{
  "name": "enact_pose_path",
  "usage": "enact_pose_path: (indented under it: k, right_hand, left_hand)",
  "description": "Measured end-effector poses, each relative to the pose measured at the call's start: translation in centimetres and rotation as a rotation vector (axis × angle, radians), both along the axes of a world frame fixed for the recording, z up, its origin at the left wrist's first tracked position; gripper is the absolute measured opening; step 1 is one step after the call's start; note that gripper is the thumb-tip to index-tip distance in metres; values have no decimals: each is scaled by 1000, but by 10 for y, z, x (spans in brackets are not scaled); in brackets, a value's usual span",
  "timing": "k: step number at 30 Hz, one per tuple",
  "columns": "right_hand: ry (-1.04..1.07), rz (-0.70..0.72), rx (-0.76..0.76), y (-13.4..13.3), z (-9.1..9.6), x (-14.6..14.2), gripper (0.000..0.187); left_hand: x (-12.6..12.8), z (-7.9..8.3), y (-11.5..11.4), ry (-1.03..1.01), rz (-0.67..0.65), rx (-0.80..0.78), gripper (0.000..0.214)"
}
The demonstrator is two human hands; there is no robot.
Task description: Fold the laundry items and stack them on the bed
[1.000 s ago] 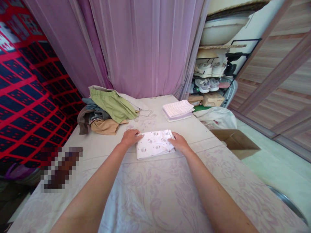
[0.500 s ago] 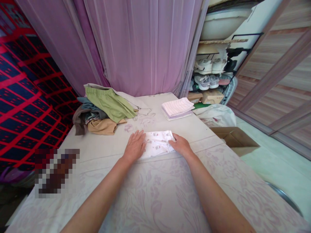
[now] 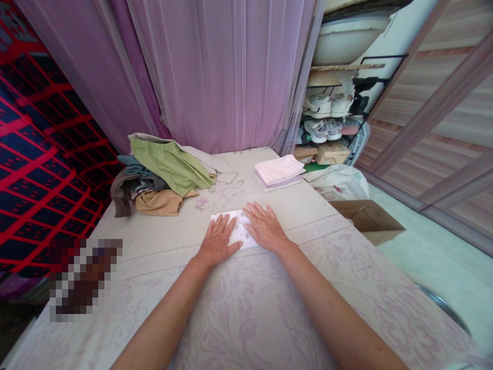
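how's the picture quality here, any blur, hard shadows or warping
In the head view, light is soft, with no hard shadows around the hands; in the head view, the small print on the white cloth is hard to make out; in the head view, the wood-grain doors slant, probably wide-angle distortion; also in the head view, a pixelated block masks the left side.

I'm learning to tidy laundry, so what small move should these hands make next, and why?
Probably a gentle outward smoothing stroke: the left hand and right hand both lie flat, fingers extended, on opposite sides of the white printed cloth, gripping nothing.
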State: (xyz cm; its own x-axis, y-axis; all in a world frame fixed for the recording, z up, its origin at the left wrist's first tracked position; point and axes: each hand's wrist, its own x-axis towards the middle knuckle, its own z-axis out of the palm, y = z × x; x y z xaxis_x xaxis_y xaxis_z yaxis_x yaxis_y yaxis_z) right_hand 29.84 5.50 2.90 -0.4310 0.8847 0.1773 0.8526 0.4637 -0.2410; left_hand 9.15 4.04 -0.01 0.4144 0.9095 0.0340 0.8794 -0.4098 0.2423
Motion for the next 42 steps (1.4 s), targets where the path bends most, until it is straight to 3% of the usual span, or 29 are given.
enact_pose_path:
  k: [5,11,13,15,19,21,24,30,37,42]
  right_hand:
    - [-86,16,-120,6,-16,-3,54]
    - [-65,24,-125,9,-18,-1,54]
    - [89,-10,-88,9,-22,3,47]
    - [373,-162,-26,9,-30,13,44]
    - [868,-569,65,5,-46,39,49]
    - [947,-612,66,1,-50,49,48]
    - [993,-595,55,-5,-51,55,45]
    - [928,-581,86,-7,-53,54,44]
    - [501,-591,177,-6,-53,52,37]
    - [372,-570,183,-9,-49,51,34]
  left_hand:
    - [-5,5,-1,0,-82,-23,66]
    - [-7,4,1,-11,-72,-39,76]
    - [-10,2,0,-60,-73,-27,73]
    - [-15,-1,-1,-170,-48,15,63]
    - [-28,-12,-1,-489,225,166,40]
    - [-32,-17,0,-623,358,185,35]
    - [-34,-20,1,-702,427,158,32]
    - [-28,-9,-3,-502,424,220,29]
    - [-29,-10,-8,-382,378,280,33]
    - [-32,-11,-11,-363,345,279,34]
